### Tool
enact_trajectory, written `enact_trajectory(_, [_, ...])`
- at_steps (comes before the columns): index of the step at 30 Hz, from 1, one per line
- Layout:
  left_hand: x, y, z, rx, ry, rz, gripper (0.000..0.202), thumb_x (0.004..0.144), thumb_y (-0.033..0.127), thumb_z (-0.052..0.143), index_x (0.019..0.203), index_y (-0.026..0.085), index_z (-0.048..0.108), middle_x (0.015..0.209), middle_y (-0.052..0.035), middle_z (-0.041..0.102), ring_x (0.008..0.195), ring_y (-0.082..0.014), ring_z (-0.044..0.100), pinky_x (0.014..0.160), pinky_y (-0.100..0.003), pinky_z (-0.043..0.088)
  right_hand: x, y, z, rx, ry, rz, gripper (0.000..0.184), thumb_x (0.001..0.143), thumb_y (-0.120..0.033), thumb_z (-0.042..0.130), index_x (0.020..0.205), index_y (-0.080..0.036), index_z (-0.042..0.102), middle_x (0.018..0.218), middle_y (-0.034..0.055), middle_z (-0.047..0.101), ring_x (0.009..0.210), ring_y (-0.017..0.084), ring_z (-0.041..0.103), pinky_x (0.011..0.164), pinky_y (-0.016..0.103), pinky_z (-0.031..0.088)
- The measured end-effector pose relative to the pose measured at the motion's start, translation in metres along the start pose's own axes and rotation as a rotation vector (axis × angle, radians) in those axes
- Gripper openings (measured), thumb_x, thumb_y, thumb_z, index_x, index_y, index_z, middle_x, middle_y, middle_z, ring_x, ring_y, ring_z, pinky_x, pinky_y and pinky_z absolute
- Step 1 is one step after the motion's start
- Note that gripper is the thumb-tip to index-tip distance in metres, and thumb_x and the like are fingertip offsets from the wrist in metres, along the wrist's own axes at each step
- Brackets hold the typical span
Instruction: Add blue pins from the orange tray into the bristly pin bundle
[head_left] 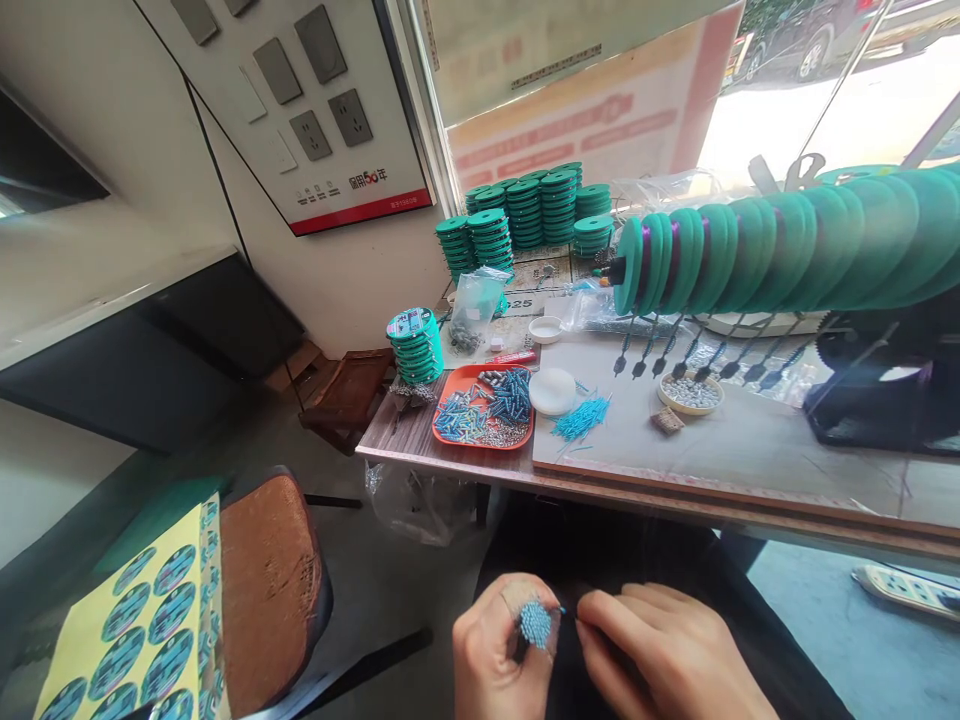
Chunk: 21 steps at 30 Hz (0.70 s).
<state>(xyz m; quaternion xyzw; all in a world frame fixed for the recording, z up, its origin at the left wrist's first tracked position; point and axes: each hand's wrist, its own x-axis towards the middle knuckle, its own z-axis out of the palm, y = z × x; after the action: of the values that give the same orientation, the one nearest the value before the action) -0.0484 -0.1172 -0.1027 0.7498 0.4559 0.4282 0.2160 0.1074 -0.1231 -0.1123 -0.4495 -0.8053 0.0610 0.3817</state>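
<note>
Both hands are low in my lap, below the table edge. My left hand is curled into a fist around a bundle of small blue tubes, whose ends stick out between thumb and fingers. My right hand lies just to the right, its fingertips pinched together close to the bundle; what they pinch is too small to see.
A wooden table carries an orange tray of blue tubes and metal bits, loose blue tubes, a bowl of metal beads, stacked green spools and a row of spools on a winder. Sticker sheet and stool at left.
</note>
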Motion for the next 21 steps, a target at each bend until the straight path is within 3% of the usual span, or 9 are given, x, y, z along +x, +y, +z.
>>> enact_trajectory(3, [0.0008,0.0004,-0.0005,0.019,-0.004,0.022,0.018,0.073,0.002,0.056,0.081,0.017,0.053,0.073,0.0006,0.061,0.063,-0.0089,0.06,0.059,-0.014,0.049,-0.0005,-0.0009,0.0016,0.017,0.03,0.01,0.02,0.084,-0.012,0.039,0.065,-0.018,0.042,0.05,-0.0026,0.042,0.045,0.01,0.035,0.052,0.024,0.021])
enact_trajectory(8, [0.0005,-0.0001,-0.0007,0.03,-0.007,0.036,0.021,0.071,-0.001,0.056,0.081,0.017,0.053,0.075,0.0006,0.061,0.064,-0.0088,0.06,0.06,-0.014,0.049,0.0009,-0.0001,-0.0015,0.0,-0.065,-0.018,0.016,0.082,-0.011,0.042,0.067,-0.018,0.041,0.053,-0.0041,0.044,0.047,0.009,0.039,0.052,0.022,0.024])
enact_trajectory(12, [-0.0014,-0.0008,-0.0007,0.027,-0.015,0.058,0.025,0.069,-0.003,0.056,0.083,0.018,0.053,0.075,0.0008,0.061,0.063,-0.0089,0.06,0.06,-0.014,0.049,0.0011,-0.0003,-0.0005,0.005,0.004,0.009,0.018,0.083,-0.012,0.039,0.066,-0.018,0.039,0.051,-0.0038,0.042,0.045,0.009,0.038,0.051,0.023,0.023])
enact_trajectory(17, [-0.0012,-0.0003,0.0,0.035,-0.018,0.069,0.025,0.069,-0.002,0.057,0.084,0.018,0.053,0.074,0.0,0.061,0.063,-0.0096,0.061,0.061,-0.014,0.049,0.0037,-0.0025,-0.0042,0.006,-0.076,-0.011,0.018,0.083,-0.012,0.04,0.067,-0.017,0.042,0.053,-0.0036,0.044,0.046,0.008,0.04,0.051,0.022,0.024])
enact_trajectory(21, [-0.001,-0.0001,0.0006,0.036,-0.009,0.073,0.025,0.069,-0.002,0.057,0.084,0.018,0.052,0.074,0.0,0.061,0.063,-0.0094,0.061,0.06,-0.014,0.049,0.003,-0.0031,-0.0017,0.023,-0.052,0.041,0.02,0.084,-0.013,0.037,0.065,-0.017,0.04,0.054,-0.0027,0.044,0.047,0.008,0.038,0.052,0.022,0.024])
